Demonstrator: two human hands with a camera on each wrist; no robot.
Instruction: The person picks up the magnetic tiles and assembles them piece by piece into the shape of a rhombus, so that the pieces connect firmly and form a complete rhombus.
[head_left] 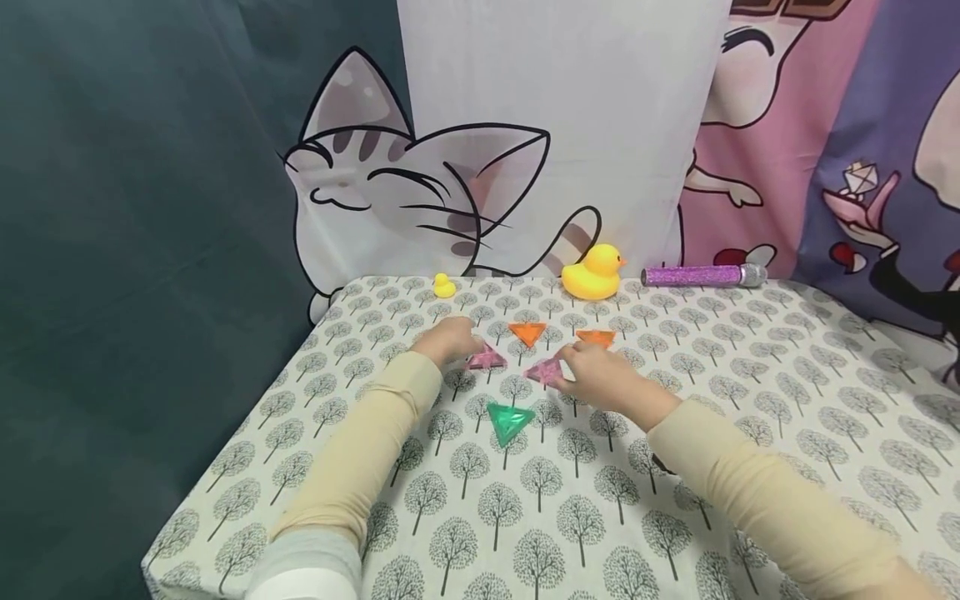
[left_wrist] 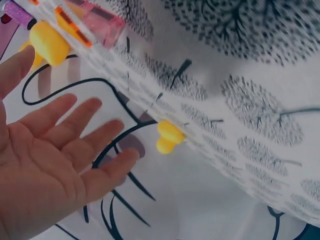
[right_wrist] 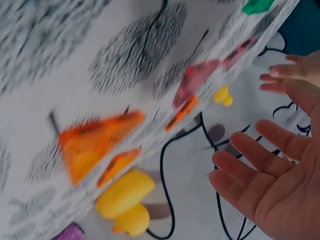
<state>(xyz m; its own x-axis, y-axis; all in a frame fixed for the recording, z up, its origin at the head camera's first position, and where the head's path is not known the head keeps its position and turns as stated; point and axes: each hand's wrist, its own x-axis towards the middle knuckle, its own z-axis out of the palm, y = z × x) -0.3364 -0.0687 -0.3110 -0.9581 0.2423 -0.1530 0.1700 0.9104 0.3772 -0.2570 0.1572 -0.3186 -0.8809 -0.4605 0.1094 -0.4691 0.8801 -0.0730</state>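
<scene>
My left hand (head_left: 450, 340) reaches over the table beside a pink translucent triangle tile (head_left: 486, 358). In the left wrist view its fingers are spread and the palm holds nothing. My right hand (head_left: 600, 375) overlaps the right edge of a second pink triangle tile (head_left: 545, 372) in the head view. From the right wrist, that hand (right_wrist: 270, 175) shows loosely extended fingers, with the pink tile (right_wrist: 195, 80) lying on the cloth apart from them. Two orange triangle tiles (head_left: 527, 333) lie just beyond; a third orange tile (right_wrist: 100, 142) shows only from the right wrist. Nearer me is a green triangle tile (head_left: 510, 423).
A small yellow duck (head_left: 444, 286), a larger yellow duck (head_left: 592, 273) and a purple glitter microphone (head_left: 703, 276) line the table's back edge. Tree-print cloth (head_left: 540, 550) covers the table. A cartoon cat curtain (head_left: 480, 167) hangs behind.
</scene>
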